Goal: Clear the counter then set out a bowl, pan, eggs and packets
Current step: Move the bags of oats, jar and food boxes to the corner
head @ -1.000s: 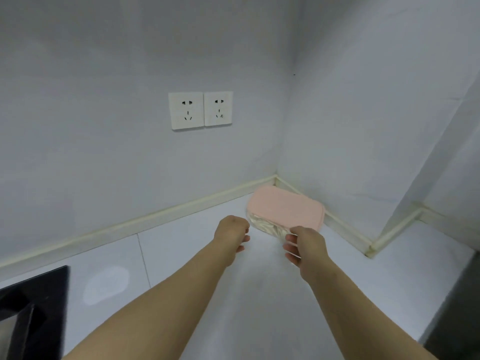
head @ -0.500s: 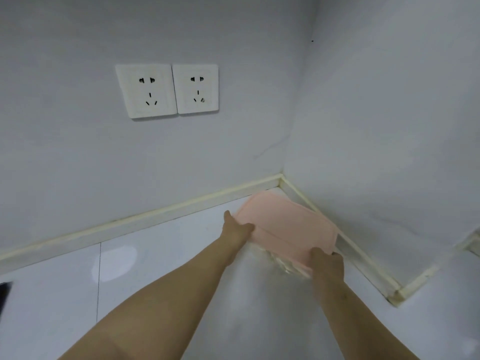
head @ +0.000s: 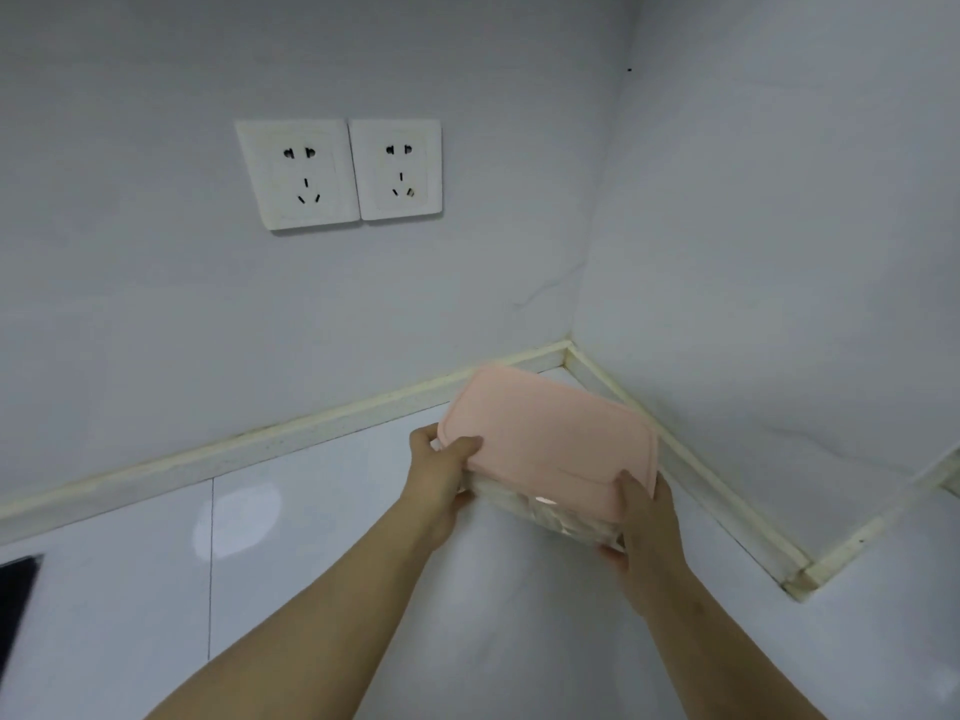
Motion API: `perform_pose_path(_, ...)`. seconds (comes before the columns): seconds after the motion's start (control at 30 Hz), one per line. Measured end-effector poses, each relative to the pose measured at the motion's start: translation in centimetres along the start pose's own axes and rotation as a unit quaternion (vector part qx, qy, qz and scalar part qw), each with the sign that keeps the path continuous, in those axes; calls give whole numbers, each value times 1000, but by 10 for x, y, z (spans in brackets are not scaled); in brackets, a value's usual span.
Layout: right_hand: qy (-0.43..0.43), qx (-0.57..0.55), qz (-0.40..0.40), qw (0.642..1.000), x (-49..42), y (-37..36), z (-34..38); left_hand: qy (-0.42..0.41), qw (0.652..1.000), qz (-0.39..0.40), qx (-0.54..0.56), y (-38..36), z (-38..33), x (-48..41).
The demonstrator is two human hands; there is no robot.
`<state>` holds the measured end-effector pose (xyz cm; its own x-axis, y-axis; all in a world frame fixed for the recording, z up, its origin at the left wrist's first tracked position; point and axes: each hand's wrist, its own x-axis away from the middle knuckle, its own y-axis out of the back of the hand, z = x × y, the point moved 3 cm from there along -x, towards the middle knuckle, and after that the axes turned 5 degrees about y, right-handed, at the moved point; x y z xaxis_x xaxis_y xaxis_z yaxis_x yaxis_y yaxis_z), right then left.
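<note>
A clear container with a flat pink lid (head: 550,439) sits in the back corner of the white counter (head: 322,553). My left hand (head: 441,475) grips its left end, thumb on the lid. At the near right corner, my right hand (head: 644,522) grips the container too, with the thumb on top of the lid and fingers under its clear side. Pale contents show blurred through the clear wall between my hands. I cannot tell whether the container is touching the counter.
Two white wall sockets (head: 343,174) are mounted on the back wall above the counter. A cream sealing strip (head: 270,439) runs along both walls and around a jutting wall corner (head: 800,579) on the right. A black hob edge (head: 15,605) shows at far left.
Both hands went from beside the container to gripping its two ends with thumbs on the lid. The view moved closer to the corner.
</note>
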<state>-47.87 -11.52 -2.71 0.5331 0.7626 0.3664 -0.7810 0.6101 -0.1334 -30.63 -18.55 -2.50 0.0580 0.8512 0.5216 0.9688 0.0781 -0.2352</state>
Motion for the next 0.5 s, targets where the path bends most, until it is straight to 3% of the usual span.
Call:
perform_pose_path(0.23, 40, -32, 74, 996, 58, -53, 26, -80, 991, -72, 85, 67, -39, 65)
perform_pose_path(0.5, 26, -32, 211, 977, 147, -122, 11, -138, 964, -158, 161, 173, -51, 150)
